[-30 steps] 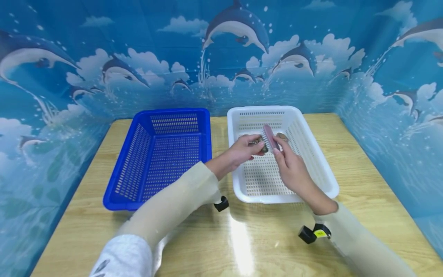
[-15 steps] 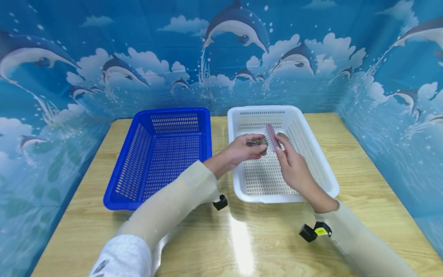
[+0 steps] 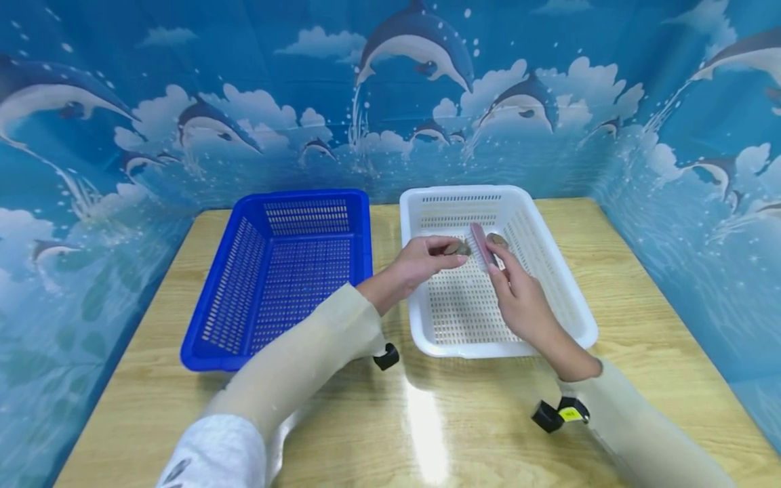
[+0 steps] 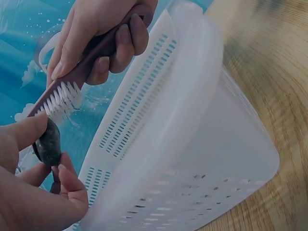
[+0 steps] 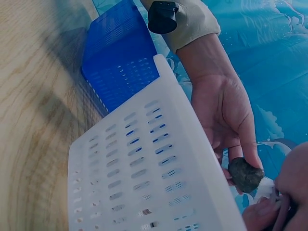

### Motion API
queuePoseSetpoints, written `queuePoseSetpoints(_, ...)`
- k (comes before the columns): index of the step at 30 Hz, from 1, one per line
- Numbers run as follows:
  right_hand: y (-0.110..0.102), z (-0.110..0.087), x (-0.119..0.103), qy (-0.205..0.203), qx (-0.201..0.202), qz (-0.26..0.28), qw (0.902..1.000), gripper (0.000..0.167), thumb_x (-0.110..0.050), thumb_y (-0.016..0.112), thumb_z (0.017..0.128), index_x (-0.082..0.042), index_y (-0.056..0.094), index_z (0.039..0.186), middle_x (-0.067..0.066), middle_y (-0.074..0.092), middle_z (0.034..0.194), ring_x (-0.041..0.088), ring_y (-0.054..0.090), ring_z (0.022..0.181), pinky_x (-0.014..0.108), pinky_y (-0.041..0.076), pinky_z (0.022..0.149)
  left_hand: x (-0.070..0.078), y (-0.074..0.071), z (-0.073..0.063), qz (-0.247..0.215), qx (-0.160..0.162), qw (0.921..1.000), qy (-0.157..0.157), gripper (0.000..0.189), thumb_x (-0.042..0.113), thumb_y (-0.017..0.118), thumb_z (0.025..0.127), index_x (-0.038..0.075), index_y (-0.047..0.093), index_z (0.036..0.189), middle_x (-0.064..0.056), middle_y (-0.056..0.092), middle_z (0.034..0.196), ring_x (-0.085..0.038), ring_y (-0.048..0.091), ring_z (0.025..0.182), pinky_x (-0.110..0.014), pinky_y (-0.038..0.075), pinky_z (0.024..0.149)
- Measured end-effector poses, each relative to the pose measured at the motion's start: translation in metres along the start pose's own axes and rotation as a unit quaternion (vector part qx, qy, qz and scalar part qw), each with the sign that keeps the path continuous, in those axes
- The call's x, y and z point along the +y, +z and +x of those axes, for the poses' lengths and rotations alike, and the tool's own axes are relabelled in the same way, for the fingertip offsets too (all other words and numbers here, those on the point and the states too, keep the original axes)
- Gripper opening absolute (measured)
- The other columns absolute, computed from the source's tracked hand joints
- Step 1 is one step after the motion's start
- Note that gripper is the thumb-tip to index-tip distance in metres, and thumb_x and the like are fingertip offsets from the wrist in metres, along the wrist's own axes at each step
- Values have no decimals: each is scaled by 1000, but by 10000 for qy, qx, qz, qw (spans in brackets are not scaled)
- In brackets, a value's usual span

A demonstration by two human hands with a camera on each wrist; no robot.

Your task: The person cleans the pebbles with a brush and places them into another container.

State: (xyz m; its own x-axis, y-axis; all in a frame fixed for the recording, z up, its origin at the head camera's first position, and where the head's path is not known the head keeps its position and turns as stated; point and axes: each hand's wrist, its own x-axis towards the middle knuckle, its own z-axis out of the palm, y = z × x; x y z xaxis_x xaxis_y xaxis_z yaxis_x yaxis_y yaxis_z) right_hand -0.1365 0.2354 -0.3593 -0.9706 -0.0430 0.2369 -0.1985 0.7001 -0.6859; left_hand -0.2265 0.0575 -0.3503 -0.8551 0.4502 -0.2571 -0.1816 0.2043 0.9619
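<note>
In the head view my left hand (image 3: pixel 424 261) pinches a dark grey-green clam (image 3: pixel 457 249) between thumb and fingers above the white basket (image 3: pixel 421 325). The left wrist view shows that clam (image 4: pixel 48 143) close up, rounded and smooth-looking. My right hand (image 3: pixel 518 291) grips a mauve-handled brush (image 3: pixel 480 240), its white bristles (image 4: pixel 60 102) turned toward the clam. Bristles and shell are very close; whether they touch I cannot tell. Another brownish clam (image 3: pixel 497 240) shows just beyond the right fingers. In the right wrist view the held clam (image 5: pixel 245 174) looks rough and grey.
To the left stands a blue slotted basket (image 3: pixel 305 271), beside the white one on the wooden table (image 3: pixel 342 434). A blue dolphin-print cloth (image 3: pixel 390 163) encloses the table at the back and sides.
The clam has been turned in my left fingers and sits slightly higher. The brush has shifted a little to the right, with my right hand still gripping it.
</note>
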Motion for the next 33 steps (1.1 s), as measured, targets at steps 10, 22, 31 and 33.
queuePoseSetpoints(10, -1, -3, -1, -68, 136, 85, 9998, 42, -23, 38, 107, -7, 40, 146, 12, 59, 77, 19, 51, 60, 30, 45, 52, -2, -1, 2, -267, -369, 9989, -81, 44, 26, 62, 97, 11, 53, 137, -11, 68, 118, -17, 64, 90, -20, 49, 66)
queuePoseSetpoints(22, 2, -4, 0, -146, 33, 215, 9997, 42, -23, 37, 107, -7, 40, 146, 7, 54, 71, 17, 50, 56, 28, 45, 48, -3, -7, 3, -238, -301, 9993, 26, 45, 23, 64, 96, 6, 53, 135, -13, 67, 121, -18, 67, 92, -27, 55, 79)
queuePoseSetpoints(31, 3, -3, -1, -390, 31, 313, 9987, 39, -21, 39, 107, -7, 42, 144, 3, 51, 66, 11, 47, 51, 26, 43, 44, -5, -7, 1, -311, -204, 9993, 22, 41, 29, 62, 97, 11, 57, 134, -9, 66, 118, -28, 63, 108, -24, 52, 75)
queuePoseSetpoints(33, 2, -4, -1, -386, 10, 330, 9987, 39, -21, 38, 107, -8, 42, 143, 3, 51, 65, 10, 47, 51, 26, 42, 44, -5, -5, 1, -301, -145, 9994, -34, 45, 29, 64, 96, 9, 54, 135, -10, 67, 118, -28, 63, 107, -25, 53, 77)
